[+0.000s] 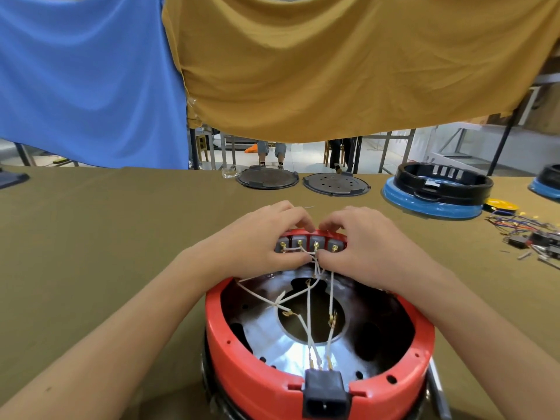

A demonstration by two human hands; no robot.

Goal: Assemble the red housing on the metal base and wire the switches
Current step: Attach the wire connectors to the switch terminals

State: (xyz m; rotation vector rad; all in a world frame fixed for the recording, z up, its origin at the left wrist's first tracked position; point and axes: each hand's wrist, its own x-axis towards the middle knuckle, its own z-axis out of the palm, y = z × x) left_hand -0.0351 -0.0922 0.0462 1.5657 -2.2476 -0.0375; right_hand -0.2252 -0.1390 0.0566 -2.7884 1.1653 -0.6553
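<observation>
Both hands [260,237] [366,241] grip switches [309,245]; row runs left-right.

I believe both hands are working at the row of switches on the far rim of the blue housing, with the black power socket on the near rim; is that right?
Nearly: the housing is red, not blue, as the head view shows. Otherwise yes: the left hand and right hand are both at the row of switches on its far rim, and the black power socket sits on the near rim.
</observation>
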